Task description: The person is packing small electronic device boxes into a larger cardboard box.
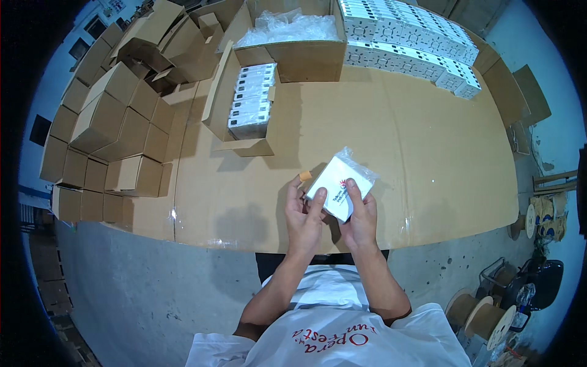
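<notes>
small flat white box in clear plastic sleeve held above near edge of cardboard-covered table | left hand + right hand fingers closed on it | likely light, stiff; sleeve slippery, so grip box edges

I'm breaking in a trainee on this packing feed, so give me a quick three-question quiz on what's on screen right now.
1. True or false: both hands grip the small white box.
2. The box's clear plastic bag is: A) sealed all round, B) bunched open at the box's far end, C) lying on the table.
3. What does the open carton left of the hands contain?

Key
1. True: left hand and right hand hold it above the cardboard-covered table.
2. B.
3. A row of white boxes.
</notes>
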